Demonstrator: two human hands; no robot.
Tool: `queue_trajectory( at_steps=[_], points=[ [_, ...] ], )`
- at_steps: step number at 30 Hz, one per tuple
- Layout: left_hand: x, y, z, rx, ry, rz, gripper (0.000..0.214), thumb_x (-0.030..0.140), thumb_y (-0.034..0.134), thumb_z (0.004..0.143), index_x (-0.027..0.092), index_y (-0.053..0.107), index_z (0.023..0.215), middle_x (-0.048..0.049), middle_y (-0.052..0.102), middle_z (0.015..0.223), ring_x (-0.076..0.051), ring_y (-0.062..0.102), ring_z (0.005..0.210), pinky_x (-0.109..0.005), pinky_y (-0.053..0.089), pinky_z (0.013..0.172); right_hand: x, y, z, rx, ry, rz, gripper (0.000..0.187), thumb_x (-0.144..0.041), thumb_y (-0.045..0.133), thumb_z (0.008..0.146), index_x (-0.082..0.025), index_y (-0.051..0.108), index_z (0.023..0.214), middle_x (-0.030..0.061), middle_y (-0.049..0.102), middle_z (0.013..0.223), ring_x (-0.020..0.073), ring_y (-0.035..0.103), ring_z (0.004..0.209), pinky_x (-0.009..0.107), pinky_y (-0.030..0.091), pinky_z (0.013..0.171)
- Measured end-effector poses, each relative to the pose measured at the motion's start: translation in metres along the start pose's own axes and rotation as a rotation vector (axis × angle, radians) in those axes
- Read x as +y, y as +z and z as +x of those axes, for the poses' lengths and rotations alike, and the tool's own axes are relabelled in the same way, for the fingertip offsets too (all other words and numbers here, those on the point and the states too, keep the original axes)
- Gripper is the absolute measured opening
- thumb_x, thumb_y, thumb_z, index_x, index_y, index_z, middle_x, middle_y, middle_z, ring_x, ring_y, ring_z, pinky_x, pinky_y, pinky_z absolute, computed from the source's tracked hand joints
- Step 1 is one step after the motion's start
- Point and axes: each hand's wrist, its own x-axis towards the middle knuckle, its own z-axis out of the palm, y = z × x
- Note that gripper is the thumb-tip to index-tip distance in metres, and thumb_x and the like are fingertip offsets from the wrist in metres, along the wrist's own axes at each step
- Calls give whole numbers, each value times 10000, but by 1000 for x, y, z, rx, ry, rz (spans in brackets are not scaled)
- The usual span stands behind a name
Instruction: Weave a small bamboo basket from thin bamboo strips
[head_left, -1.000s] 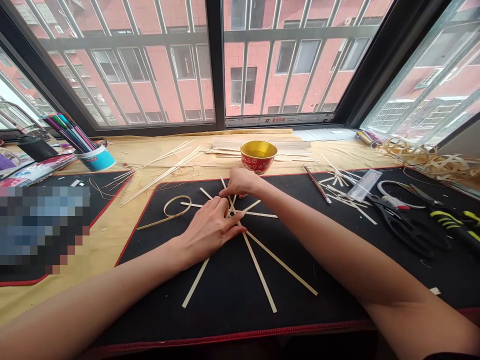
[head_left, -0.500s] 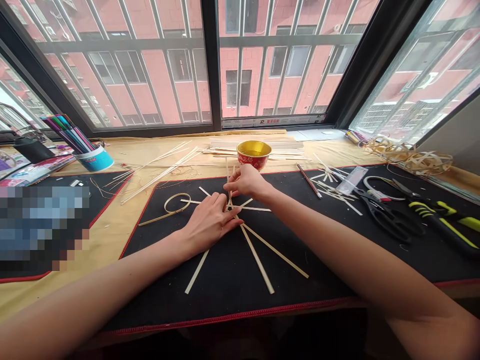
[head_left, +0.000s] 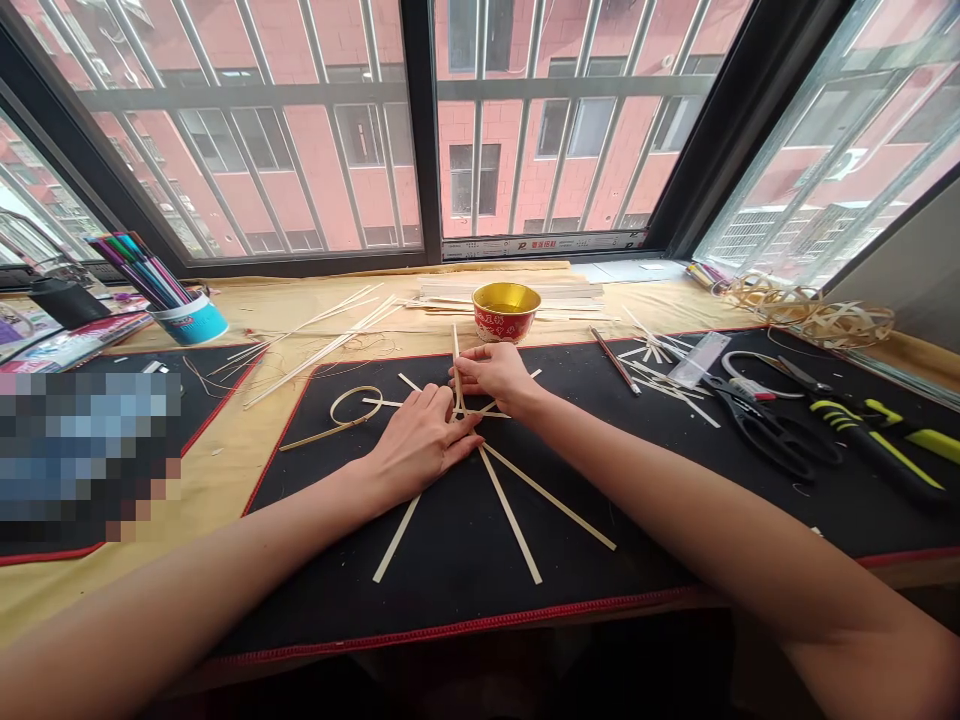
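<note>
Flat bamboo strips [head_left: 512, 515] cross in a star on the black mat, their ends fanning out on all sides. My left hand [head_left: 424, 435] presses down over the crossing, thumb and fingers closed around the middle and hiding part of it. Just beyond it, my right hand [head_left: 491, 375] pinches one bamboo strip [head_left: 455, 345] that stands up from the centre. A thin strip bent into a loop [head_left: 356, 405] lies left of my left hand.
A red bowl [head_left: 506, 322], golden inside, stands behind my right hand near stacked strips. Scissors [head_left: 772, 430], pliers [head_left: 885, 460], a pencil [head_left: 616, 360] and short offcuts lie right. A pen cup [head_left: 191, 318] sits left. The window [head_left: 427, 130] is behind.
My right hand has shifted slightly down, toward me, still pinching the upright strip. The left hand stays on the crossing, and the fanned strips have turned a little.
</note>
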Motion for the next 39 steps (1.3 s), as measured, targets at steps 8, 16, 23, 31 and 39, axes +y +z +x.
queue_trajectory(
  at_steps=[8,16,23,31,39],
  points=[
    [-1,0,0,-14,0,-10,405,434,366,957,221,652,1150,-77,494,874,-210,434,796,-337,372,709,-3,-5,2,-78,99,77,190,-98,576,874,-105,571,684,39,653,637,85,623,525,233,577,639],
    [0,0,-1,5,1,-32,392,421,378,957,218,651,1151,-70,492,863,-205,430,794,-342,386,726,-8,-11,8,-149,122,-7,138,-11,577,832,-102,541,734,39,647,630,117,650,546,291,589,672],
    [0,1,-1,24,-20,-66,399,429,380,954,217,654,1152,-90,492,919,-210,453,814,-350,399,729,-7,-6,14,-188,-24,-189,204,36,663,709,-129,579,793,-16,623,584,105,616,528,222,561,576],
    [0,2,-2,55,-9,-63,398,436,374,956,225,654,1145,-80,494,927,-194,461,814,-341,412,737,-12,-12,16,-294,-87,-374,164,55,628,647,-102,662,677,-1,651,584,118,622,566,223,552,635],
    [-1,3,-2,44,-8,-68,402,440,367,957,233,658,1142,-89,508,937,-200,466,815,-352,411,733,-20,-9,8,-321,-174,-563,235,78,573,635,-111,704,682,15,662,636,125,616,673,182,509,643]
  ],
)
